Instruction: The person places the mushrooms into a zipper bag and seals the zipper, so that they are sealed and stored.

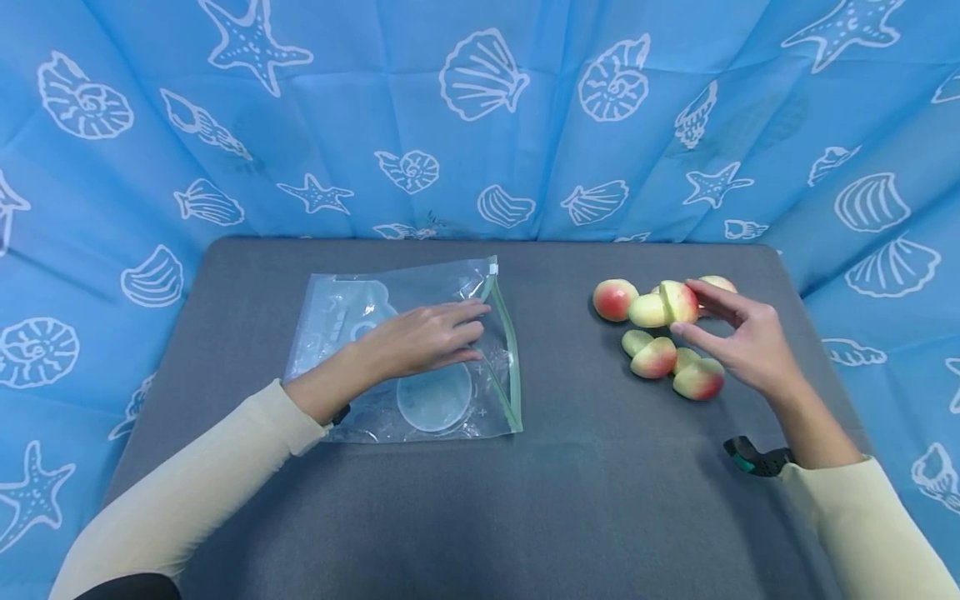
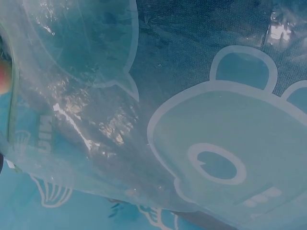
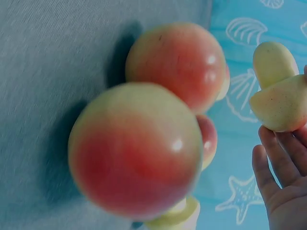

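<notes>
A clear zip bag [image 1: 435, 400] with a green zip strip and printed bear shapes lies on the left of the table. My left hand [image 1: 431, 337] is over it, fingertips pinching the edge of its upper layer at the mouth, where the two layers stand apart. Only the bag's film [image 2: 206, 134] fills the left wrist view. My right hand [image 1: 746, 337] grips a toy mushroom [image 1: 660, 307] between thumb and fingers, raised above the others. Around it lie several more pale mushrooms with red-tinted caps, such as a near one [image 1: 697, 379] and a far left one [image 1: 615, 300].
The grey table [image 1: 555, 517] has rounded far corners. Behind it and at its sides hangs a blue curtain [image 1: 337, 125] with white shells and starfish. A white slider [image 1: 492, 268] sits at the far end of the bag's zip.
</notes>
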Demonstrator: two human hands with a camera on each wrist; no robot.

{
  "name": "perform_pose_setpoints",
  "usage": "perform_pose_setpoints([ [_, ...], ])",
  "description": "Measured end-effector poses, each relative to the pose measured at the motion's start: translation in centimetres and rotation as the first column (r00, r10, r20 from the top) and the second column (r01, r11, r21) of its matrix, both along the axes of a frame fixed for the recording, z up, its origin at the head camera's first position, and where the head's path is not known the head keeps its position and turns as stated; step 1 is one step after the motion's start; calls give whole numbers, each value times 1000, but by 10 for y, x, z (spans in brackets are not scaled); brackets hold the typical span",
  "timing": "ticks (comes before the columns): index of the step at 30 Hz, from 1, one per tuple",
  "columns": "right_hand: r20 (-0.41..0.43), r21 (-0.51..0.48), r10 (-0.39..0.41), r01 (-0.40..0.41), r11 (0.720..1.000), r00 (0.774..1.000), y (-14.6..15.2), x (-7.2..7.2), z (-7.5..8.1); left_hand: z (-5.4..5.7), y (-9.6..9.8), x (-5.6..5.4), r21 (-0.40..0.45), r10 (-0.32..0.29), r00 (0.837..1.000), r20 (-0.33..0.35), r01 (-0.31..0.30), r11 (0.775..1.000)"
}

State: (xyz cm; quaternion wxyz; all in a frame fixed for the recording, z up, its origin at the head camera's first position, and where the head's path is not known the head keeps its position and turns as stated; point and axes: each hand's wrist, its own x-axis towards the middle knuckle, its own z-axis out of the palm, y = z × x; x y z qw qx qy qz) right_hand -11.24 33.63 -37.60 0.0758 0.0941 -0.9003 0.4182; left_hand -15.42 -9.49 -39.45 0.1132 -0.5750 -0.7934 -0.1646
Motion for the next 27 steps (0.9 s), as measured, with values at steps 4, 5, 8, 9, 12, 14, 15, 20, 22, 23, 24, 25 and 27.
perform_pose_setpoints([
  [4, 8, 9, 27, -27, 1000, 1000, -11, -1, 0, 0, 0, 0, 4, -1, 1000, -3, 1, 1000],
  [5, 16, 17, 30, -31, 999, 999, -14, -1, 0, 0, 0, 0, 5, -1, 1000, -2, 1, 1000],
  [8, 34, 40, 41, -42, 998, 999, -21, -1, -1, 0, 0, 0, 9, -2, 1000, -2, 2, 1000],
  [9, 37, 42, 47, -49, 998, 998, -24, -2, -2, 0, 0, 0, 11, -1, 1000, -2, 1, 1000],
  [12, 42, 32, 68, -69, 997, 997, -30, -3, -3, 1, 0, 0, 10, -1, 1000, -5, 1, 1000],
  [14, 45, 26, 92, -93, 995, 995, -33, -3, -4, 1, 0, 0, 9, -1, 1000, -7, 1, 1000],
  [15, 47, 26, 106, -107, 994, 993, -35, -3, -5, 1, 0, 0, 9, -1, 1000, -7, 1, 1000],
  [20, 84, 16, 135, -137, 990, 987, -44, -3, -6, 1, 1, 0, 7, -3, 1000, -2, 3, 1000],
  [22, 101, 9, 135, -137, 991, 986, -48, -3, -5, 2, 1, 1, 5, -2, 1000, 2, 2, 1000],
  [23, 108, 6, 134, -135, 991, 985, -50, -3, -5, 2, 0, 1, 4, -1, 1000, 4, 1, 1000],
  [24, 112, 4, 136, -138, 990, 984, -51, -3, -5, 2, 0, 1, 2, 0, 1000, 4, 0, 1000],
  [25, 114, 1, 140, -141, 990, 984, -53, -3, -5, 2, 0, 1, 0, 2, 1000, 6, -2, 1000],
  [27, 115, -8, 150, -150, 989, 982, -55, -4, -6, 2, 1, 1, -3, 4, 1000, 5, -4, 1000],
])
